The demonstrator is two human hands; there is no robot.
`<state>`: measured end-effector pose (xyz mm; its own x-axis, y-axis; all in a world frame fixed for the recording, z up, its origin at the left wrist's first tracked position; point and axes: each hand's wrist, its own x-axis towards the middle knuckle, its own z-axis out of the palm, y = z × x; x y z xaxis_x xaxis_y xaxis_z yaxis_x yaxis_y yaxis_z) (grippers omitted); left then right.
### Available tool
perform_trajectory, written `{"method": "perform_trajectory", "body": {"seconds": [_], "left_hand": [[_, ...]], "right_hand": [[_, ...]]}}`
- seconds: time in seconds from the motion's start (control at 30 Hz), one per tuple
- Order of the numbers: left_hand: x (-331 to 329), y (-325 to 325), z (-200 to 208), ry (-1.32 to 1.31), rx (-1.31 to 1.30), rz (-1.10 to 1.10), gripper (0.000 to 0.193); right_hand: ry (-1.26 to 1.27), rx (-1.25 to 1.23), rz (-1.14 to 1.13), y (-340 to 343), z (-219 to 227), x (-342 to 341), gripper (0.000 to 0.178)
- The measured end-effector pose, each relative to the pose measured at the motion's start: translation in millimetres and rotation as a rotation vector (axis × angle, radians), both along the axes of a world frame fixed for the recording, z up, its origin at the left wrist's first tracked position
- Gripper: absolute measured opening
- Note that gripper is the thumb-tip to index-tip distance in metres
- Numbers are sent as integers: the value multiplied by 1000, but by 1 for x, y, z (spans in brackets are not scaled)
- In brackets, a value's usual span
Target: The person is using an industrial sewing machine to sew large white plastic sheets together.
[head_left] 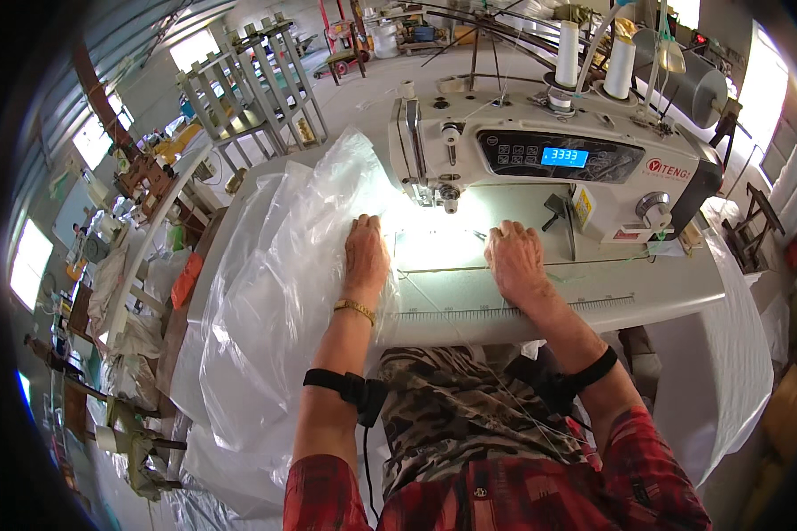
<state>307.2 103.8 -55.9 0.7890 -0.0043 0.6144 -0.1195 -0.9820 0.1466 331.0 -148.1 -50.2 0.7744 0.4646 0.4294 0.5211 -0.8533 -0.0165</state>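
A white sewing machine stands in front of me, its lamp glaring on the bed under the needle. Left of the needle, my left hand is closed on the edge of a clear plastic sheet, which hangs in folds over the table's left side. On the bed to the right of the needle rests my right hand, fingers curled together. A small dark tip shows by its fingertips; what it belongs to is hidden. A loose thread runs from near the needle down toward my lap.
Two white thread cones stand above the machine. A measuring scale runs along the table's front edge. White sheeting hangs at the right. A grey slatted rack stands behind the table, and a cluttered bench lies to the left.
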Motion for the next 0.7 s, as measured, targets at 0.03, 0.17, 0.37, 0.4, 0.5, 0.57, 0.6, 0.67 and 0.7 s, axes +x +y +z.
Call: {"method": "perform_trajectory", "body": {"seconds": [0.03, 0.17, 0.37, 0.4, 0.5, 0.57, 0.6, 0.67, 0.7], "left_hand": [[0, 3, 0, 6, -31, 76, 14], [-7, 10, -3, -12, -77, 129, 10], [-27, 11, -6, -18, -188, 157, 8], [-29, 12, -7, -47, -199, 145, 8], [-32, 15, -8, -69, -221, 136, 9], [-33, 16, -8, -99, -247, 112, 8], [-33, 17, -8, -90, -248, 110, 8], [-32, 18, -8, -67, -250, 68, 8], [-33, 18, -9, -63, -247, 66, 8]], "right_hand": [[-35, -6, 6, 1, 1, -2, 11], [104, 153, 231, 8, 4, -11, 14], [133, 240, 279, 39, 3, -24, 31], [159, 233, 252, 45, 3, -23, 31], [134, 149, 190, 60, 4, -11, 24], [116, 61, 222, 64, 4, -1, 19], [75, -28, 253, 65, 4, 3, 15], [-36, -4, 307, 67, 2, 8, 10], [-55, -42, 296, 68, 1, 10, 10]]}}
